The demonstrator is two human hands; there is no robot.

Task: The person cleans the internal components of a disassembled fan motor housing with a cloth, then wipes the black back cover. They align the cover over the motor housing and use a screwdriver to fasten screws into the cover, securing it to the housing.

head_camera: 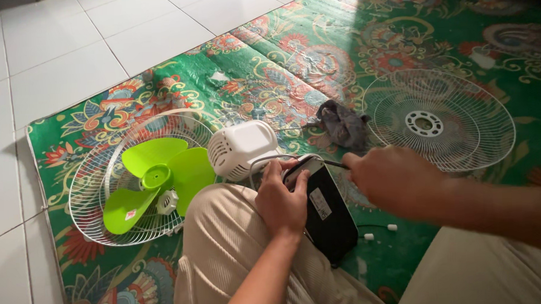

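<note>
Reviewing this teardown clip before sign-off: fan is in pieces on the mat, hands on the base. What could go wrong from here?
1. The black base is propped on the knee, steadied only by the left hand; it could slip while the right hand works the thin tool at its top.
2. Two small white parts lie loose on the patterned mat, easy to lose or kneel on.
3. The green blade rests unsecured in a grille beside the leg; a shift could knock it.

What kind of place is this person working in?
Probably a home floor rather than a workshop: white floor tiles, a green patterned mat spread over them, and a taken-apart fan lying about, its wire grille and green blades.
</note>
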